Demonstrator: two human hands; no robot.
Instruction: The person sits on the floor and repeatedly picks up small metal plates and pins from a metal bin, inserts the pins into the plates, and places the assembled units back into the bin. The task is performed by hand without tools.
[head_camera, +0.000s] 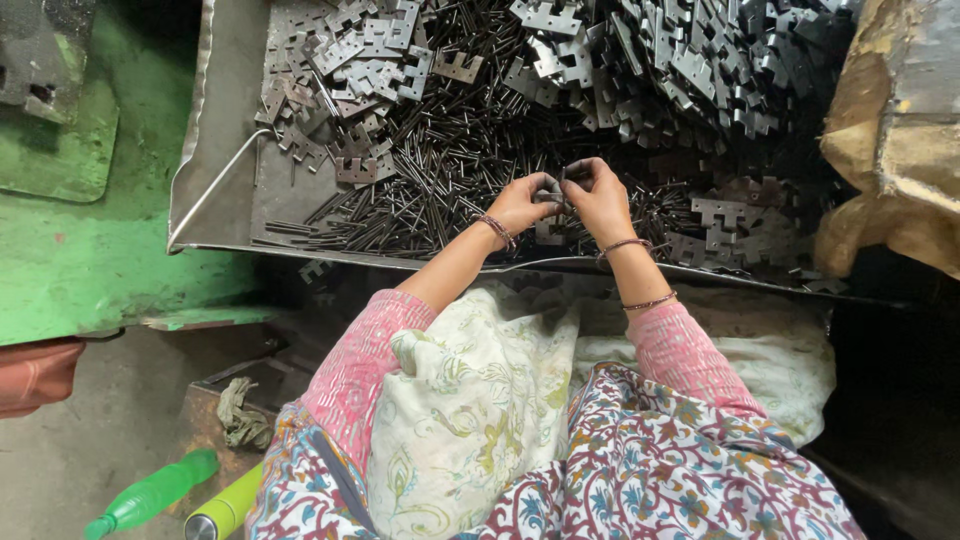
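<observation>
2 hands, left hand (520, 205) and right hand (600, 200); 1 metal tray (215, 150); hinge plates (370, 60) too many to count; thin pins (440, 140) too many to count; 2 green bottles (150, 495); 1 crumpled rag (240, 415); 3 bangles (625, 244)

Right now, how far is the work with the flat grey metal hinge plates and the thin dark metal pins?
Done: no finished pile can be told apart in the metal tray. In hand: the left hand and right hand meet on one small grey metal hinge plate. Left: heaps of loose flat grey hinge plates and thin dark pins fill the tray.
</observation>
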